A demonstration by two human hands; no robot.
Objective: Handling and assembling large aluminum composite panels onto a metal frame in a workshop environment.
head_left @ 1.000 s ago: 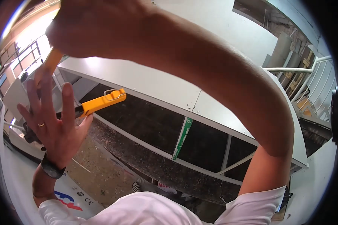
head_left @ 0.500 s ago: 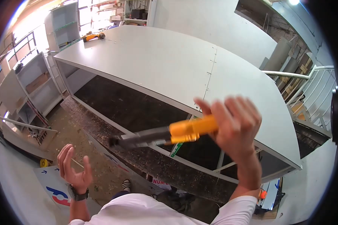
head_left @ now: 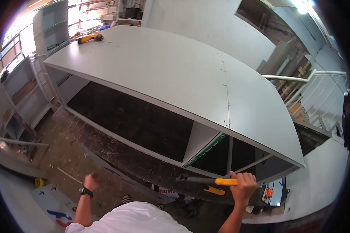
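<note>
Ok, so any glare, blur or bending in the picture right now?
In the head view, the upper-left opening and the lamp blow out; the left hand looks slightly blurred; the cabinet carcass has fisheye-curved edges; the black end of the hand tool blends into dark background.

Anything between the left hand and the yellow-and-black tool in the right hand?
Nothing visible stands between the left hand and the long yellow-and-black tool in the right hand; the pale flat-topped cabinet lies beyond them.
</note>
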